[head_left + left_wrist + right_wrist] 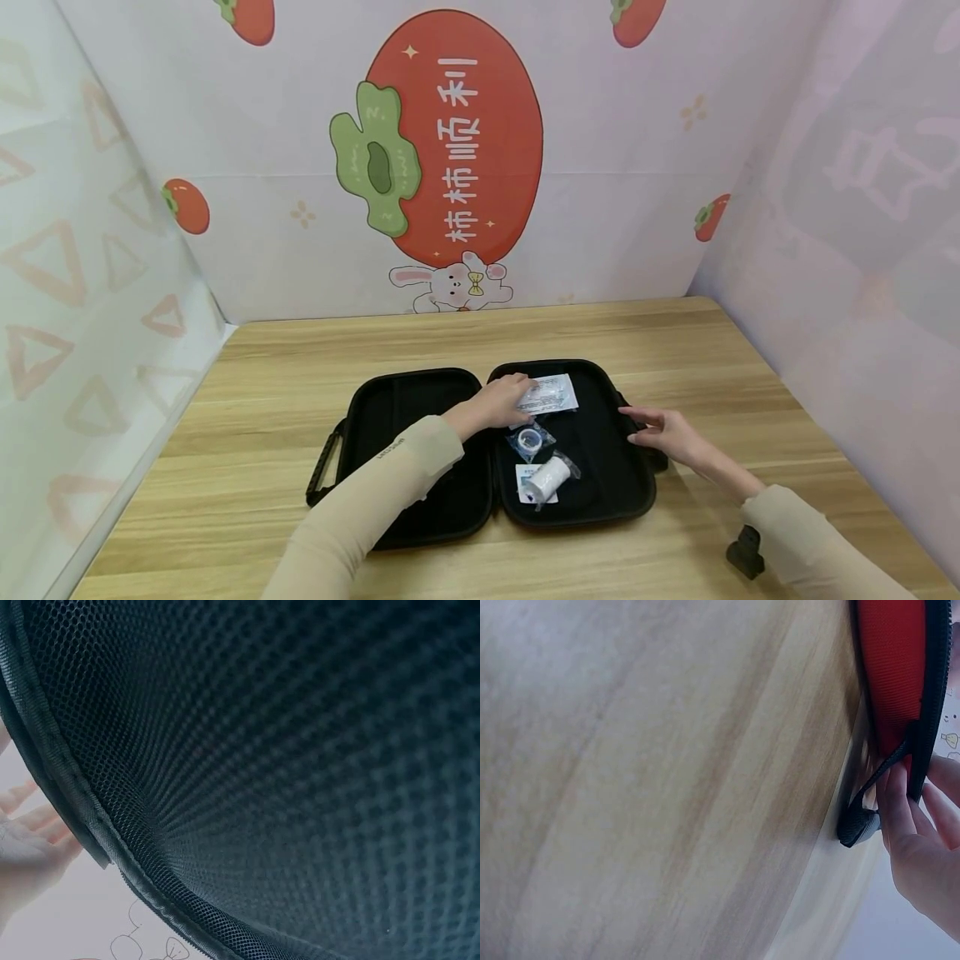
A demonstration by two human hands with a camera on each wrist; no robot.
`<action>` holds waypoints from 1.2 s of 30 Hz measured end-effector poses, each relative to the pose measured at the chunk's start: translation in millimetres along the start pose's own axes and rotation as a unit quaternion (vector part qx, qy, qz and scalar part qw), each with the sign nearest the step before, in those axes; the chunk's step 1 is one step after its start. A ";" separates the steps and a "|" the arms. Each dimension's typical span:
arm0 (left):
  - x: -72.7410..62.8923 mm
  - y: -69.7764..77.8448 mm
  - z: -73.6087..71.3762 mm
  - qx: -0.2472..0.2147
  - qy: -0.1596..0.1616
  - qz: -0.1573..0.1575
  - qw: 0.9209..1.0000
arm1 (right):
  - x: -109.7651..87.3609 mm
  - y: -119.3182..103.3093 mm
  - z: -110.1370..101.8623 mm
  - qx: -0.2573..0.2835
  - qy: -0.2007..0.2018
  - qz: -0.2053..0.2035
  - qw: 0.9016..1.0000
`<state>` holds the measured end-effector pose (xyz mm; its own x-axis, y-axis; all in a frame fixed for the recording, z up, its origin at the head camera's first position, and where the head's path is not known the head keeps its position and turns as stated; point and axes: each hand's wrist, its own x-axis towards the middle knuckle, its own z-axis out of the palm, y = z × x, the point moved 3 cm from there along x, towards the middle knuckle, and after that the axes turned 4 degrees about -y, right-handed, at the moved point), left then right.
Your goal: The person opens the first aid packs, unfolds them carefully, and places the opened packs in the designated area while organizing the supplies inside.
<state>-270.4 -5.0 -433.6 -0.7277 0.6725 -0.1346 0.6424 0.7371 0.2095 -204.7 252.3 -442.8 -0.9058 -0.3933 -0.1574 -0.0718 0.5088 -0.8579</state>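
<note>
On the table lies an opened black zip case (416, 392), its two mesh-lined halves side by side. My left hand (498, 404) reaches into the right half, fingers at the left edge of a white printed packet (553, 394); in the left wrist view the fingers of this hand (34, 844) look extended beyond the rim. Below it lie a roll in clear wrapping (529, 440), a white wrapped cylinder (549, 477) and a small white packet (522, 475). My right hand (667, 433) holds the case's right rim, fingers on both sides of it in the right wrist view.
A black handle (324, 462) sticks out from the case's left side. The case's outer shell (892, 660) is red. Near my right sleeve lies a black object (746, 552) on the wooden table (247, 400). Printed cloth walls (600, 233) surround the table.
</note>
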 end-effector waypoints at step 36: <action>-29.2 -11.7 -38.9 -0.183 0.241 -0.023 0.953 | -1.0 1.1 -0.6 0.007 -0.013 -0.012 1.000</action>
<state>-266.0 -35.9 -394.4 -0.8354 0.4671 0.2897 0.5447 0.6330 0.5502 -204.2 253.8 -443.3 -0.8929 -0.4247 -0.1494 -0.0871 0.4884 -0.8682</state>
